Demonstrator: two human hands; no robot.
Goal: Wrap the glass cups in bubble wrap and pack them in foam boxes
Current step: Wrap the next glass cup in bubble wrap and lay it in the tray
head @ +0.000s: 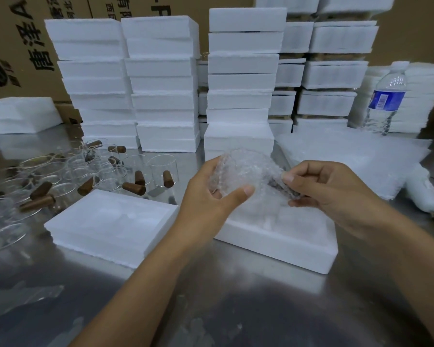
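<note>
Left grip [211, 196] cradles, right grip [321, 186] pinches the clear bubble-wrapped glass cup [248, 171]; if the wrap unrolls, it may slip onto the white foam box [276, 246] below.

Bare steel table [211, 296] up front; foam stacks [161, 83] behind, glass cups [68, 171] crowding the left

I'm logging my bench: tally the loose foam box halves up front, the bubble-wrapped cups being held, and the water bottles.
Foam box halves: 2
Bubble-wrapped cup: 1
Water bottle: 1
Total: 4
</note>
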